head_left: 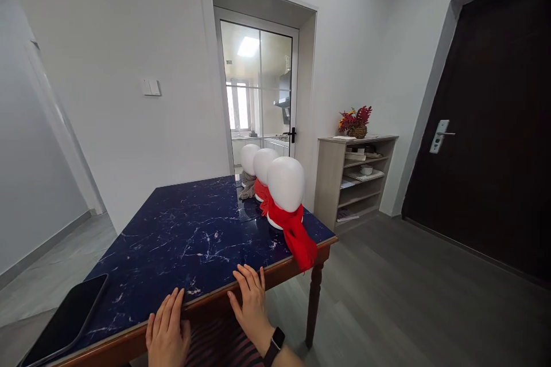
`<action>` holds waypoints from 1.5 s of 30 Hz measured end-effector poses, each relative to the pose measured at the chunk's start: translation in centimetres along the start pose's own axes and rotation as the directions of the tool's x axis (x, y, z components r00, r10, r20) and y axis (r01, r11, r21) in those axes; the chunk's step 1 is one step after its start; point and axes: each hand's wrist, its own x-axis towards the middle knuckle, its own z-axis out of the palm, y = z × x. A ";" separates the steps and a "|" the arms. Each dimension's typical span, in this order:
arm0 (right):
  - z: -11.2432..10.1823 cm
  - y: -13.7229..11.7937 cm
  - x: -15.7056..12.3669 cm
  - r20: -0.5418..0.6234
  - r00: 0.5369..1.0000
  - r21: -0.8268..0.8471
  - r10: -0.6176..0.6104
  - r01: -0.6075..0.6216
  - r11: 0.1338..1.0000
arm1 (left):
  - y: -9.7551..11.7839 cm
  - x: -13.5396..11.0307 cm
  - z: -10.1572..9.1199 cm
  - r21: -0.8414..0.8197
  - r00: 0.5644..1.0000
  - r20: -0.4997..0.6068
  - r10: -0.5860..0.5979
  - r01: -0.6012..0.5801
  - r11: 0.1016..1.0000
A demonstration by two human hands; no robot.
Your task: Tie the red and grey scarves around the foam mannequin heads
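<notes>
My left hand [166, 327] rests on the front edge of the blue marble-patterned table [189, 241], fingers stretched out and holding nothing. Farther right along the same edge lies my right hand [252, 304], also open, with a dark smartwatch [275, 344] on its wrist. Three white mannequin heads stand in a row on the table's right side. Around the nearest head [286, 183] is a red scarf [299, 238], its end hanging over the edge. The middle head [264, 164] has a red scarf too, and the farthest head [249, 159] a grey scarf [247, 185]. Neither hand touches them.
A black phone or tablet [69, 315] lies at the table's left front corner. Beyond the table are a glass door [260, 80] to a kitchen and an open shelf [329, 183] with a flower basket [357, 126] on top. At right stands a dark door [486, 126].
</notes>
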 end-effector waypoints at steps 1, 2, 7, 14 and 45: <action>0.0 0.0 0.0 0.004 1.000 0.001 0.004 -0.004 1.000 | 0.0 0.0 0.1 0.003 1.000 -0.003 0.000 0.000 1.000; 0.0 0.0 0.0 0.006 1.000 0.001 0.007 -0.007 1.000 | -0.1 -0.1 0.2 0.006 1.000 -0.006 0.000 0.000 1.000; 0.3 0.0 -0.1 -0.038 0.999 -0.028 -0.006 0.005 1.000 | 0.0 -0.2 0.2 0.012 1.000 -0.002 -0.001 0.001 1.000; 0.3 0.2 -0.2 -0.002 1.000 -0.017 -0.004 0.004 1.000 | 0.3 -0.2 -0.4 -0.015 0.999 0.039 -0.033 0.034 0.999; -0.6 -0.3 0.1 0.024 1.000 0.009 0.011 -0.011 1.000 | 1.4 0.7 -1.4 -0.032 0.992 0.076 -0.099 0.102 0.994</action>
